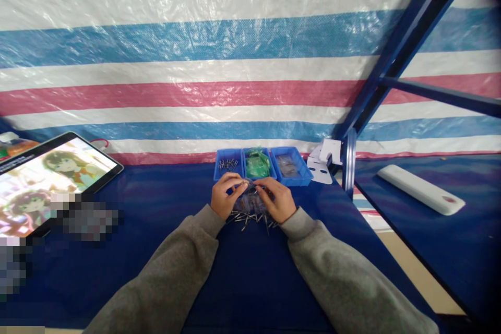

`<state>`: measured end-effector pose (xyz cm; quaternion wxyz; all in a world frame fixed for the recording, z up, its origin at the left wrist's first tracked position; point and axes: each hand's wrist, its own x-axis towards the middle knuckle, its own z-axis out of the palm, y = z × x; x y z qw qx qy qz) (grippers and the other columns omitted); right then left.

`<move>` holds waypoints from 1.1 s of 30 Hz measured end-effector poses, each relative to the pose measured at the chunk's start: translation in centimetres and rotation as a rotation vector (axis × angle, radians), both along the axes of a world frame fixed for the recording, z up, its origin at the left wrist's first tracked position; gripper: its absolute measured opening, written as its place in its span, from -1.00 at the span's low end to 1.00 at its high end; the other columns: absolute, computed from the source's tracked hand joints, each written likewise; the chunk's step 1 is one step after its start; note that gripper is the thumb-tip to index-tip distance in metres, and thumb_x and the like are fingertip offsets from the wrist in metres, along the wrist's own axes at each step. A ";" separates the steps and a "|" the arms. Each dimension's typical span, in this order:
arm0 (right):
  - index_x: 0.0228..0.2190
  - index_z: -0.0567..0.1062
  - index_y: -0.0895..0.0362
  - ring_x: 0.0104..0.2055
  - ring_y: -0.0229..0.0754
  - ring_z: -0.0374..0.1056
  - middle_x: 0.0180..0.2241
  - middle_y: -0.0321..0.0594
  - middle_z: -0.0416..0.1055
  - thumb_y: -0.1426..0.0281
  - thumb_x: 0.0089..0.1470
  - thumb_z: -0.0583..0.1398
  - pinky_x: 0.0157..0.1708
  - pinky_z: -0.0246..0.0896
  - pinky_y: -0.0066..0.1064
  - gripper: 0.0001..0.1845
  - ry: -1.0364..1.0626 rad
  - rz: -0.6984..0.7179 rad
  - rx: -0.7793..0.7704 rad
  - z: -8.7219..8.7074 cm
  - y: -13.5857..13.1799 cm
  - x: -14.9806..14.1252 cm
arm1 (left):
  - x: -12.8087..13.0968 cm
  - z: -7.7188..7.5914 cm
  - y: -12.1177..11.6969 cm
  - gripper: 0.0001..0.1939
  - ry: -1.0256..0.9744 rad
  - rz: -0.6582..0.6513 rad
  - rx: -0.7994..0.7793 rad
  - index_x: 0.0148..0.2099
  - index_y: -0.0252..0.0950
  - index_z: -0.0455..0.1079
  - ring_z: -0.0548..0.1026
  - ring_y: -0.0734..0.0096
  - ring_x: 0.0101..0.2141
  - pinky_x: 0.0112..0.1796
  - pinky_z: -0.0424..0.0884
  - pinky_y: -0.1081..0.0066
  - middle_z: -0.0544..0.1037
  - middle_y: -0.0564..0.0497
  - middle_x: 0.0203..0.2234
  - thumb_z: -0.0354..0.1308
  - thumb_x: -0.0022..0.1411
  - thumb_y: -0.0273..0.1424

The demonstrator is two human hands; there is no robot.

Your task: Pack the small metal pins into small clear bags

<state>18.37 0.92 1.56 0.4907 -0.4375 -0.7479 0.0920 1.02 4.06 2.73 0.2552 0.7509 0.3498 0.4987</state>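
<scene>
Head view: left hand point(226, 197), right hand point(279, 200) pinching clear plastic point(251, 185), axis unclear; metal pins point(247, 218) pointing variously.

The striped tarpaulin point(250, 42) looks like coarse woven plastic with a glossy, crinkled face, while the blue tabletop point(242, 292) is smooth with a soft sheen and the grey sleeves point(176, 266) are matt, soft-looking cloth. Bright, smooth metal shows on the loose pins point(250, 217), beside smooth moulded plastic in the blue bins point(303, 181) and shiny, wrinkled film in the green bag point(257, 164). The tablet screen point(66, 167) is glossy and glass-like, the long white case point(420, 189) smooth plastic, the slanting blue frame point(407, 26) apparently painted metal.
</scene>
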 end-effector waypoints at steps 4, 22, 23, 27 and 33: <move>-0.18 0.38 0.11 -0.56 -0.31 0.25 -0.37 -0.21 0.40 0.29 0.09 0.08 -0.49 0.20 -0.44 -0.74 0.003 -0.020 -0.058 -0.3 0.2 -0.1 | 0.0 0.2 -0.1 -0.79 0.026 -0.011 0.029 -0.33 -0.35 0.47 0.41 0.43 -0.39 -0.34 0.35 0.45 0.46 -0.05 -0.43 0.08 0.17 -0.32; -0.42 0.40 0.12 -0.43 -0.24 0.27 -0.43 -0.20 0.36 0.32 0.13 0.03 -0.41 0.18 -0.42 -0.79 0.004 -0.062 0.012 0.2 0.1 0.2 | -0.1 -0.1 0.0 -0.83 0.078 -0.041 0.026 -0.42 -0.33 0.46 0.43 0.40 -0.40 -0.39 0.33 0.43 0.53 -0.05 -0.47 0.16 0.08 -0.32; -0.42 0.40 0.12 -0.44 -0.25 0.27 -0.43 -0.20 0.36 0.32 0.13 0.02 -0.41 0.18 -0.42 -0.79 0.006 -0.058 0.014 0.3 0.1 0.2 | -0.1 -0.1 0.1 -0.83 0.067 -0.052 0.035 -0.44 -0.33 0.45 0.43 0.38 -0.39 -0.38 0.34 0.41 0.52 -0.06 -0.46 0.17 0.07 -0.32; -0.38 0.41 0.12 -0.51 -0.28 0.26 -0.41 -0.22 0.37 0.30 0.12 0.04 -0.47 0.19 -0.44 -0.80 0.011 -0.033 -0.007 0.2 0.1 0.1 | -0.1 -0.2 0.3 -0.80 0.037 -0.027 0.030 -0.48 -0.34 0.42 0.42 0.41 -0.43 -0.43 0.32 0.44 0.51 -0.05 -0.48 0.20 0.04 -0.29; -0.40 0.41 0.12 -0.48 -0.26 0.27 -0.45 -0.22 0.37 0.30 0.12 0.05 -0.46 0.19 -0.43 -0.80 0.003 -0.003 -0.016 -0.1 0.2 0.0 | -0.1 -0.2 0.1 -0.75 0.113 0.041 -0.041 -0.47 -0.34 0.41 0.35 0.53 -0.57 -0.46 0.29 0.50 0.48 0.05 -0.59 0.11 0.12 -0.27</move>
